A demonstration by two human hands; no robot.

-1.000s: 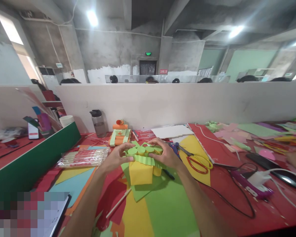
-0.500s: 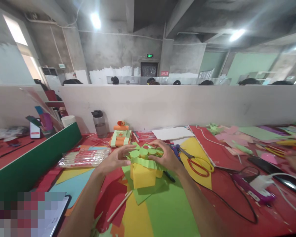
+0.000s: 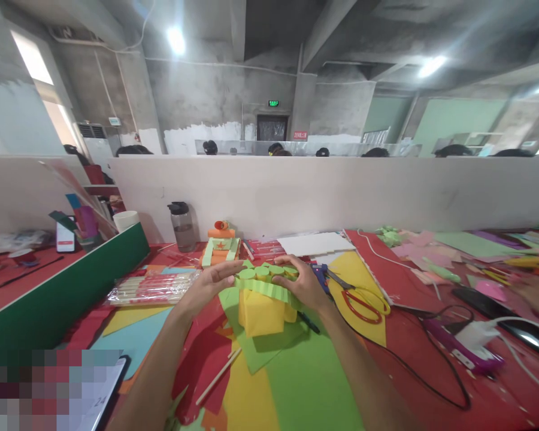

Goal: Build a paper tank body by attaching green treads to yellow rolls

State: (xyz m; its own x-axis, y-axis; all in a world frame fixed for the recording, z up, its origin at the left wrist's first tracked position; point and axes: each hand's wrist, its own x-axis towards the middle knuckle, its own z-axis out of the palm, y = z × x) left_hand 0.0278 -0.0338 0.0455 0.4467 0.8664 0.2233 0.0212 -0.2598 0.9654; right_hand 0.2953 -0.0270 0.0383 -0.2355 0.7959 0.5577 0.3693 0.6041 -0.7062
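A yellow paper model (image 3: 264, 314) with green round-ended pieces along its top sits in front of me, a zigzag-folded green strip (image 3: 265, 291) across its upper front. My left hand (image 3: 212, 282) grips its left side, thumb at the green pieces. From the right, my right hand (image 3: 300, 281) holds the other side with fingers curled over the top. The fingers partly hide the model's sides. Beneath it lie green paper (image 3: 312, 377) and yellow paper (image 3: 247, 395). A dark pen-like object (image 3: 309, 322) lies close to its right side.
Scissors (image 3: 363, 305) with red and yellow handles lie to the right, beside a blue glue gun (image 3: 320, 276). A finished-looking orange paper tank (image 3: 220, 245), a water bottle (image 3: 182, 226) and wrapped sticks (image 3: 153, 287) stand or lie to the left. A purple power strip (image 3: 469, 350) trails cables.
The yellow paper model has tipped slightly, its front face now higher and its green top seen flatter. Both hands keep their hold with small finger shifts.
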